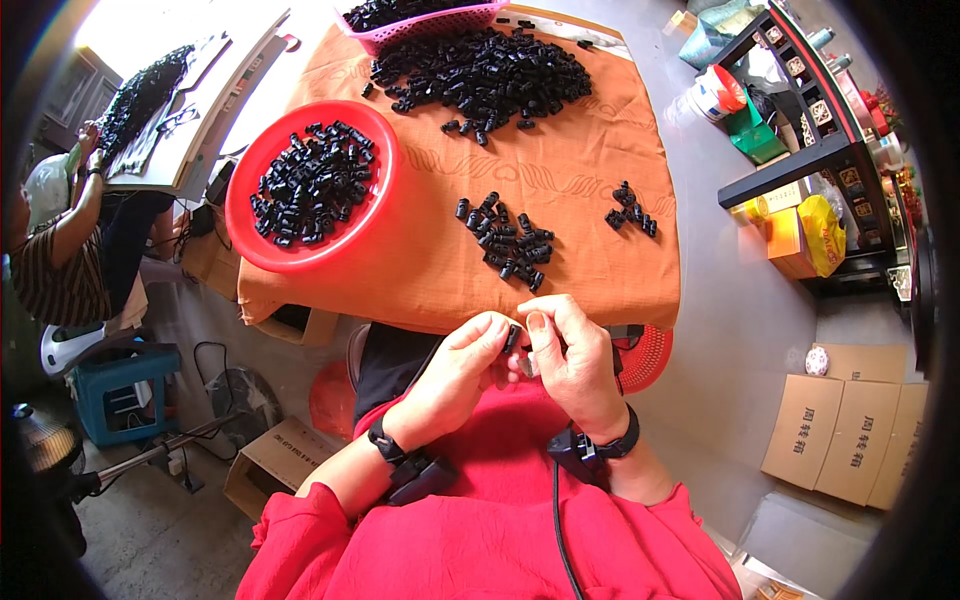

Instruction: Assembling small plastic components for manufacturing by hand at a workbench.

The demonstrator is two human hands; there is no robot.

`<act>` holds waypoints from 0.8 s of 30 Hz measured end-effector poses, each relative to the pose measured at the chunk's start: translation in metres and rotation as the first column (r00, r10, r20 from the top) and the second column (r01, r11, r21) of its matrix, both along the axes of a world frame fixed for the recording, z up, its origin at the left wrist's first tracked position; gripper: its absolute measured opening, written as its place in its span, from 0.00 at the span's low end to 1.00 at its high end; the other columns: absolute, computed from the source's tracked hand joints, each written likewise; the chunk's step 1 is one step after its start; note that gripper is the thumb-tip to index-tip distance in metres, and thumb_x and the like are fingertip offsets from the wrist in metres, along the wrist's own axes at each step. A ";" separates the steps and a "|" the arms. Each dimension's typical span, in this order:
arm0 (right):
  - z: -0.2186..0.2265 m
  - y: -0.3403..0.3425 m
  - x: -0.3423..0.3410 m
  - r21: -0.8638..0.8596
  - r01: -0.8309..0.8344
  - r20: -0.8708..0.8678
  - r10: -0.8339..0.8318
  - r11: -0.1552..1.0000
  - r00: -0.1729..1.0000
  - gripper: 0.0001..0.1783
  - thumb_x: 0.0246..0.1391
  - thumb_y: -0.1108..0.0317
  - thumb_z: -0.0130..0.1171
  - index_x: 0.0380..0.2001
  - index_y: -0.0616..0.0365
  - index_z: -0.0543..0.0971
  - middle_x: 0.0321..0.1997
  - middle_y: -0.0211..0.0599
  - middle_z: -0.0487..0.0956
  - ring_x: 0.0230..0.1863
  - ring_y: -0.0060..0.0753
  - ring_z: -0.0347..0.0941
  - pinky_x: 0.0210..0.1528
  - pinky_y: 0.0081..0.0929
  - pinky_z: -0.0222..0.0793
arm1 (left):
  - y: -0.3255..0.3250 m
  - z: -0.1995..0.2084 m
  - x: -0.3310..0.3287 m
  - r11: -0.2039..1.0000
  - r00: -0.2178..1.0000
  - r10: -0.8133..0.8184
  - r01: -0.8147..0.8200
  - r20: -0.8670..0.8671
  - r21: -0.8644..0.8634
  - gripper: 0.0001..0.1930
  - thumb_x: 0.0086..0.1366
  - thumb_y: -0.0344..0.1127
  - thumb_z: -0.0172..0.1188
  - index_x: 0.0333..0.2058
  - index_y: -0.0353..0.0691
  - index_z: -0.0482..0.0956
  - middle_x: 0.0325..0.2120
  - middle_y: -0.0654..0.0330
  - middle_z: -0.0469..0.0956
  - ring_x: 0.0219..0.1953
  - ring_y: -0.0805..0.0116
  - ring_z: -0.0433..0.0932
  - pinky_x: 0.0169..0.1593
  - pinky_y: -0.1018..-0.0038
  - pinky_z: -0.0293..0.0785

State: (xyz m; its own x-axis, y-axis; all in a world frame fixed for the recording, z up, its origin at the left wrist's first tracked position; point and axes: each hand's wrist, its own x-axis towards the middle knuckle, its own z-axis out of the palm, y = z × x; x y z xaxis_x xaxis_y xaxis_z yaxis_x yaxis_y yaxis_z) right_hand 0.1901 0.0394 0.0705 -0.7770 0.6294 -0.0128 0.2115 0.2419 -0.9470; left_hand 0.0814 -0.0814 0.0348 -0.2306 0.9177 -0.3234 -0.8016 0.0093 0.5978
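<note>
Both hands meet just below the near edge of the table w/ orange cloth point(560, 190), over the person's lap. Left hand point(455, 375) and right hand point(575, 365) are fingertip to fingertip, thumbs and forefingers pinching one small black plastic part point(512, 338) between them; other fingers curled in, not spread. Part sits right at the table edge, above the red garment, well apart from the piles. Each wrist has a black band w/ a small black device, cable running down from the right one. On the cloth, nearest the hands: a loose cluster of same black parts point(510, 240) mid-table, a smaller cluster point(630, 212) to its right. Left side: red round basin point(375, 215) part-filled w/ black parts, overhanging the table's left edge. Far side: big heap of black parts point(480, 75), just behind it a pink basket point(425, 25) also w/ parts. Another person point(60, 240) sits at far left by a separate table. Cardboard boxes point(850, 435) on floor at right, dark shelf unit point(830, 130) upper right
</note>
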 end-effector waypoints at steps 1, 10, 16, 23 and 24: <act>-0.006 0.002 -0.001 0.155 0.009 0.007 -0.011 0.988 1.000 0.04 0.65 0.68 0.57 0.39 0.55 0.78 0.22 0.41 0.79 0.20 0.42 0.76 0.26 0.34 0.72 | 0.000 -0.001 0.001 1.000 1.000 0.001 -0.001 -0.002 -0.001 0.13 0.78 0.44 0.48 0.43 0.42 0.74 0.33 0.67 0.74 0.36 0.76 0.73 0.41 0.77 0.72; -0.012 0.001 -0.010 0.587 0.027 0.058 -0.075 0.809 0.996 0.03 0.61 0.69 0.59 0.38 0.53 0.77 0.21 0.42 0.77 0.20 0.51 0.73 0.25 0.42 0.68 | 0.001 -0.005 0.005 0.997 0.997 0.054 -0.057 -0.052 -0.057 0.14 0.78 0.46 0.49 0.46 0.42 0.75 0.32 0.67 0.76 0.34 0.78 0.73 0.39 0.79 0.69; -0.014 0.001 -0.012 0.571 0.034 0.077 -0.095 0.820 0.993 0.04 0.61 0.69 0.59 0.38 0.53 0.77 0.19 0.43 0.76 0.19 0.53 0.73 0.25 0.44 0.68 | 0.000 -0.007 0.005 0.997 0.997 0.056 -0.059 -0.059 -0.043 0.13 0.78 0.45 0.48 0.46 0.42 0.75 0.33 0.67 0.77 0.34 0.77 0.74 0.39 0.78 0.71; -0.013 0.001 -0.012 0.566 0.029 0.098 -0.102 0.824 0.990 0.04 0.61 0.69 0.59 0.38 0.53 0.77 0.18 0.43 0.76 0.19 0.52 0.73 0.25 0.44 0.68 | 0.001 0.001 0.007 0.992 0.996 0.079 -0.083 -0.044 -0.096 0.13 0.78 0.43 0.48 0.45 0.41 0.76 0.31 0.66 0.77 0.32 0.77 0.74 0.38 0.78 0.70; -0.012 0.001 -0.012 0.565 0.029 0.098 -0.102 0.824 0.990 0.04 0.61 0.69 0.59 0.38 0.53 0.77 0.18 0.43 0.76 0.19 0.52 0.73 0.25 0.44 0.68 | 0.001 0.001 0.007 0.991 0.996 0.080 -0.084 -0.045 -0.102 0.13 0.78 0.43 0.49 0.45 0.41 0.76 0.31 0.66 0.77 0.32 0.77 0.74 0.37 0.79 0.70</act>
